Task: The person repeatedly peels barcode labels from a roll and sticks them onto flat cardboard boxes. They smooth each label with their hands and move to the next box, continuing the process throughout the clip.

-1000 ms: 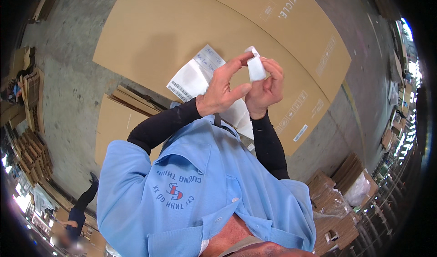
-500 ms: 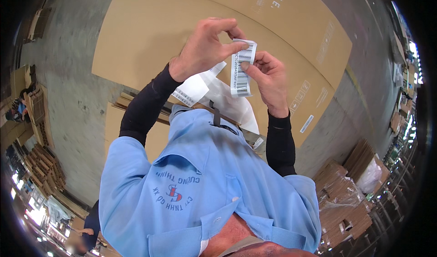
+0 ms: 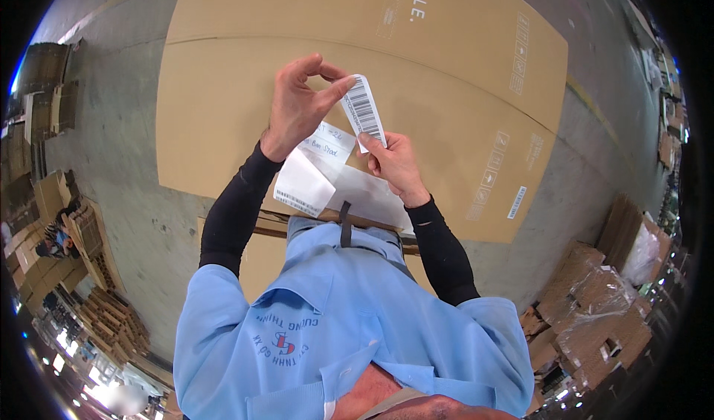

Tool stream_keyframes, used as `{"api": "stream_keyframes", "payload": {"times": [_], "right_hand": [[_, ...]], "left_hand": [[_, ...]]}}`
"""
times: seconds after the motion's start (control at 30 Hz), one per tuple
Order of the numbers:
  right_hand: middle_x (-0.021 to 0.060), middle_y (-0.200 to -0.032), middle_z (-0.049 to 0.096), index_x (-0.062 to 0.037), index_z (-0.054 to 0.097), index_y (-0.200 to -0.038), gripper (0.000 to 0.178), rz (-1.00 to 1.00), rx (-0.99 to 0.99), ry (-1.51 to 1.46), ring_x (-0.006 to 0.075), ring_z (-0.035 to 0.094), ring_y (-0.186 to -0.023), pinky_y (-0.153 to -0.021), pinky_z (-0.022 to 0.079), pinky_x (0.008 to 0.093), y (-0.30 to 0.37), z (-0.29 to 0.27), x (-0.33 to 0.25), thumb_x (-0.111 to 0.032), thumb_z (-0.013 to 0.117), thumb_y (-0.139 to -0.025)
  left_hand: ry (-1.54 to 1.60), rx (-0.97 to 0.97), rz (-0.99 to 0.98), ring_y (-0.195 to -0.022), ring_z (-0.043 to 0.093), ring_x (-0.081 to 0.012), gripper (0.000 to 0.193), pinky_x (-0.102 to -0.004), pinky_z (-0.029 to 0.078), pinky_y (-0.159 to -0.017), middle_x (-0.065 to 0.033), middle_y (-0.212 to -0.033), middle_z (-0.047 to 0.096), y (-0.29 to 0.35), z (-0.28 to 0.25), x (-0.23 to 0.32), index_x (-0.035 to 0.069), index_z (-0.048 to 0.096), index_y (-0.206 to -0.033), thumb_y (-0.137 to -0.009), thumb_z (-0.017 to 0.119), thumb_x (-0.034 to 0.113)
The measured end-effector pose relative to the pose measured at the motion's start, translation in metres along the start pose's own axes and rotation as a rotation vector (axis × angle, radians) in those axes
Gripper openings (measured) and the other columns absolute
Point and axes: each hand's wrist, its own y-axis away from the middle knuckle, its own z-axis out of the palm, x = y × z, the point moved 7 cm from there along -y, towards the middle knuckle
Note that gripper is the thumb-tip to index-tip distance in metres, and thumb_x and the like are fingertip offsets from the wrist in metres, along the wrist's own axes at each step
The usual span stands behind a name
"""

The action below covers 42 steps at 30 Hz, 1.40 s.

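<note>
I am stretching a barcode label point(image 3: 363, 112) between my two hands, above a large brown carton point(image 3: 230, 107).
My left hand point(image 3: 303, 107) is pinching the upper end between thumb and forefinger, its other fingers curling loosely; my right hand point(image 3: 394, 163) is gripping the lower end, thumb on top, fingers folding underneath. Holding both ends is probably keeping the thin strip from curling, and its bars are facing up toward me. White papers point(image 3: 305, 183) are lying on the carton near my waist, just below the label, its flat top supporting them.
</note>
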Motion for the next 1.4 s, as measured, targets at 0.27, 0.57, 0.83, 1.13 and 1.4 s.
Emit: {"api": "stream_keyframes", "payload": {"times": [0.27, 0.57, 0.83, 1.13, 1.4], "right_hand": [[0.0051, -0.073, 0.068, -0.0014, 0.070, -0.088, 0.027, 0.047, 0.052, -0.037, 0.0055, 0.050, -0.051, -0.046, 0.039, 0.0230, -0.058, -0.025, 0.019, -0.027, 0.068, -0.097], [0.0035, -0.077, 0.068, -0.0049, 0.067, -0.088, 0.025, 0.049, 0.094, -0.385, 0.0079, 0.053, -0.055, -0.049, 0.040, 0.0248, -0.175, -0.050, 0.022, -0.027, 0.067, -0.098], [0.0048, -0.079, 0.070, -0.0039, 0.067, -0.093, 0.028, 0.035, 0.153, -0.432, 0.0093, 0.054, -0.056, -0.051, 0.043, 0.0270, -0.275, -0.081, 0.008, -0.030, 0.059, -0.101], [0.0060, -0.075, 0.069, -0.0029, 0.067, -0.092, 0.028, 0.050, 0.234, -0.415, 0.0089, 0.052, -0.050, -0.045, 0.040, 0.0259, -0.306, -0.097, 0.011, -0.027, 0.058, -0.101], [0.0098, -0.074, 0.070, 0.0002, 0.066, -0.091, 0.028, 0.062, 0.223, -0.417, 0.0103, 0.052, -0.045, -0.041, 0.039, 0.0267, -0.310, -0.098, 0.008, -0.025, 0.058, -0.100]], "left_hand": [[-0.231, -0.237, -0.033, -0.070, 0.058, -0.0089, 0.027, -0.0312, 0.046, -0.061, -0.0081, -0.081, 0.075, -0.079, 0.046, -0.079, 0.000, 0.061, -0.075, -0.084, 0.082, 0.015], [-0.312, -0.422, -0.053, -0.072, 0.065, -0.0127, 0.028, -0.0325, 0.051, -0.065, -0.0120, -0.086, 0.076, -0.194, 0.112, -0.202, -0.002, 0.064, -0.080, -0.082, 0.081, 0.020], [-0.487, -0.453, -0.033, -0.068, 0.068, -0.0243, 0.027, -0.0396, 0.053, -0.072, -0.0099, -0.089, 0.077, -0.271, 0.151, -0.278, 0.001, 0.069, -0.080, -0.082, 0.077, 0.027], [-0.624, -0.418, 0.242, -0.096, 0.063, -0.0254, 0.022, -0.0428, 0.036, -0.101, -0.0039, -0.082, 0.074, -0.283, 0.167, -0.306, 0.009, 0.076, -0.081, -0.083, 0.077, 0.031], [-0.542, -0.341, 0.304, -0.096, 0.064, -0.0242, 0.022, -0.0416, 0.038, -0.099, -0.0039, -0.081, 0.073, -0.277, 0.166, -0.310, 0.009, 0.077, -0.083, -0.081, 0.080, 0.031]]}}
